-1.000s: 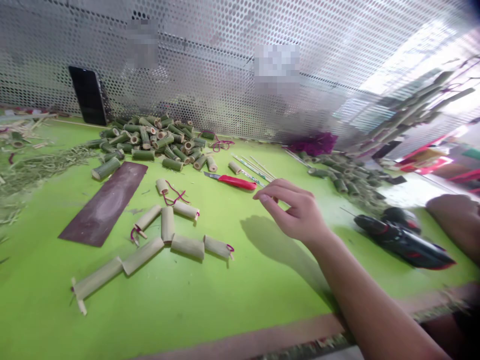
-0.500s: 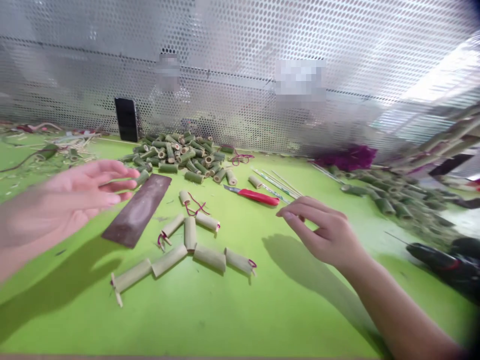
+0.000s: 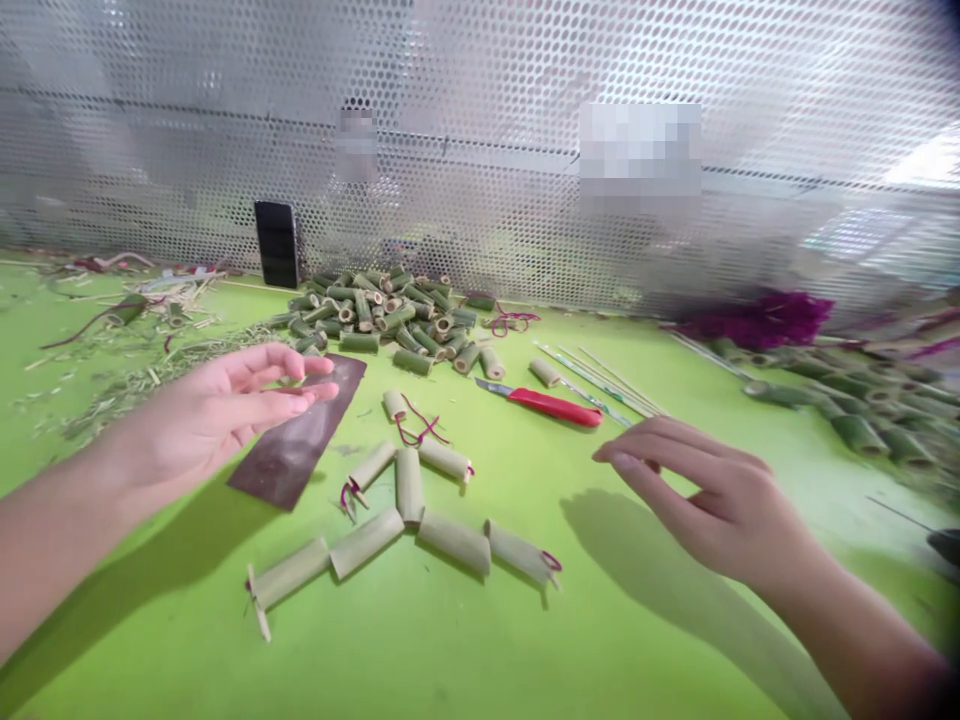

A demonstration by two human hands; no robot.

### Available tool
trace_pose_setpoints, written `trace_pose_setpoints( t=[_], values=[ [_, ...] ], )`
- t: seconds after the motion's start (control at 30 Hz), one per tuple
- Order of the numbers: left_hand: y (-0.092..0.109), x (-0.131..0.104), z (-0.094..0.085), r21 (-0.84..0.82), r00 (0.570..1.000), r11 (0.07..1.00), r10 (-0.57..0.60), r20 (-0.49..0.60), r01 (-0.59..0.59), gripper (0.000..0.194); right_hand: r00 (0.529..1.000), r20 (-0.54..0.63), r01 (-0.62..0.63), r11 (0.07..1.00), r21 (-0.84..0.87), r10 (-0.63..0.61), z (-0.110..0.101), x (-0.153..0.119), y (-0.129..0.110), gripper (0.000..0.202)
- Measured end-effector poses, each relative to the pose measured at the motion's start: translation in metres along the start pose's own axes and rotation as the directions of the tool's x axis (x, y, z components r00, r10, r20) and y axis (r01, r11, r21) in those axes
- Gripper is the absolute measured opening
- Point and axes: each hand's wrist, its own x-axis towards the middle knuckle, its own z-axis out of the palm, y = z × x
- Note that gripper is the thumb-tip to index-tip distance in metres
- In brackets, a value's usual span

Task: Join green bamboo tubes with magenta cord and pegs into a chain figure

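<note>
So far, several bamboo pieces (image 3: 409,520) are lying strung on red cord; big pile (image 3: 382,315) waiting. Left hand (image 3: 217,415) and right hand (image 3: 712,495) hovering, fingers loosely spread, holding nothing.

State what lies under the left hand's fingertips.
The left hand hovers open over the near corner of a dark sanding sheet on the green table; the part beneath the fingers is hidden.

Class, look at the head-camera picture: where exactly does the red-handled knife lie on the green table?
The red-handled knife lies right of centre on the green table, just beyond the right hand, between the pile of bamboo pieces and thin sticks.
</note>
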Motion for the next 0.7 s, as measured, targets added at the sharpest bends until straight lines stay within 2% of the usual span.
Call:
trace_pose_setpoints(
  t=[0.17, 0.27, 0.37, 0.53, 0.7],
  values=[
    [-0.002, -0.001, -0.006, -0.041, 0.999, 0.998, -0.040, 0.035, 0.042, 0.030, 1.000, 0.012, 0.001, 1.000, -0.023, 0.000, -0.001, 0.001, 0.000, 0.016],
    [-0.006, 0.001, -0.010, 0.043, 0.998, 0.998, -0.045, 0.033, 0.043, 0.031, 1.000, 0.008, -0.018, 0.999, -0.027, 0.018, -0.001, -0.001, 0.002, 0.016],
    [-0.009, 0.003, -0.012, 0.152, 0.999, 0.987, -0.049, -0.014, 0.051, 0.033, 0.999, 0.018, -0.030, 0.999, -0.023, 0.030, 0.001, -0.002, 0.004, 0.017],
    [-0.009, 0.008, -0.014, 0.224, 0.998, 0.974, -0.007, -0.066, 0.022, 0.027, 0.999, 0.027, -0.027, 1.000, -0.016, 0.027, 0.003, 0.000, 0.002, 0.017],
    [-0.010, 0.014, -0.021, 0.154, 0.998, 0.987, -0.034, -0.043, 0.041, 0.020, 1.000, 0.019, -0.004, 1.000, -0.009, 0.004, 0.001, 0.001, -0.001, 0.015]
  ],
)
